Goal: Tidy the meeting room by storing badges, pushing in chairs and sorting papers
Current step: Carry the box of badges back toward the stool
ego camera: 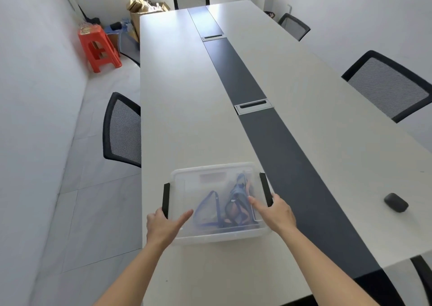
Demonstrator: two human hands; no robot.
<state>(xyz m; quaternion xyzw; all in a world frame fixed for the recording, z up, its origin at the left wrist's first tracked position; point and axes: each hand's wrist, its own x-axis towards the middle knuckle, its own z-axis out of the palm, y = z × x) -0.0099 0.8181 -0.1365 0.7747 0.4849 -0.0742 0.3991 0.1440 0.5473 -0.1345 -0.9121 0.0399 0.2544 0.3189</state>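
1. Badges (pixel 236 202): blue lanyards heaped inside a clear storage box (pixel 210 168) at lower centre of the frame, on the near end of the table (pixel 187 95). The lid is on, presumably to keep them together.
2. Left hand (pixel 163 226): fingers hooked over the box's left side by the black latch (pixel 166 198), thumb flat on the lid.
3. Right hand (pixel 275 214): mirrored grip at the right latch (pixel 265 188). The paired hold probably serves to snap the clips or shift the box.
4. Chairs, mid-left (pixel 124 130) and upper right (pixel 388 85): backs close against the table edge.
5. Small dark object (pixel 396 202), lower right: unidentified.
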